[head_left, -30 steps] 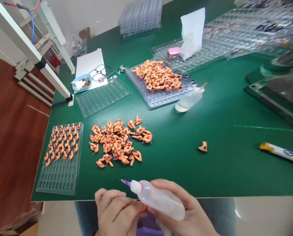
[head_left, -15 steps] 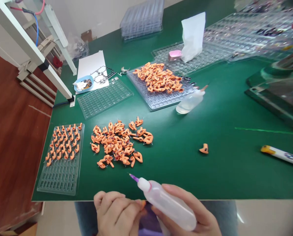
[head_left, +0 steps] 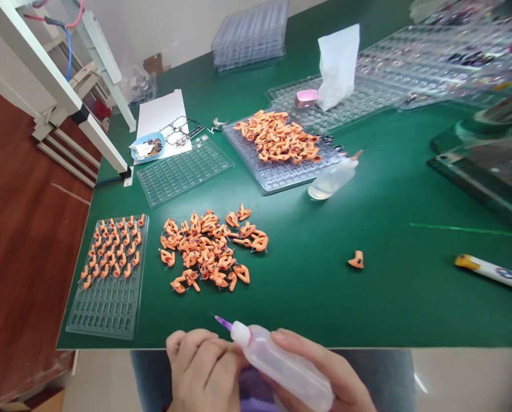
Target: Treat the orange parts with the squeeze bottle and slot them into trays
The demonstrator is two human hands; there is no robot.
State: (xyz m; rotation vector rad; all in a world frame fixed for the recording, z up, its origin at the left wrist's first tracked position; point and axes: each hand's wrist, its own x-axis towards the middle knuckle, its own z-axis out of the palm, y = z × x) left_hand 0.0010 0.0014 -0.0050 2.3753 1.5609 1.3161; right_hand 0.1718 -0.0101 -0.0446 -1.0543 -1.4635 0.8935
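My right hand (head_left: 316, 366) is wrapped round a translucent squeeze bottle (head_left: 288, 363) with a white cap and a thin purple needle tip (head_left: 222, 322) pointing up and left. My left hand (head_left: 206, 366), fingers curled closed, is close beside the bottle's neck, below the table edge. A small orange piece showed at its fingertips a moment ago; the fingers and bottle now hide it. Beyond the hands lies a loose pile of curved orange plastic pieces (head_left: 206, 246) with thin pins. At left, a clear compartment tray (head_left: 103, 312) carries rows of similar pieces.
One orange piece (head_left: 357, 260) lies apart at right, near a white and yellow pen (head_left: 491, 272). Farther back are a second bottle (head_left: 330, 180), a stacked tray (head_left: 277, 184) heaped with orange pieces, a green-looking tray (head_left: 185, 171), a blue dish (head_left: 135, 141) and a metal frame (head_left: 105, 143).
My right hand and the bottle have shifted left, the needle tip passing over my left fingers. The orange bit at my left fingertips has gone out of sight.
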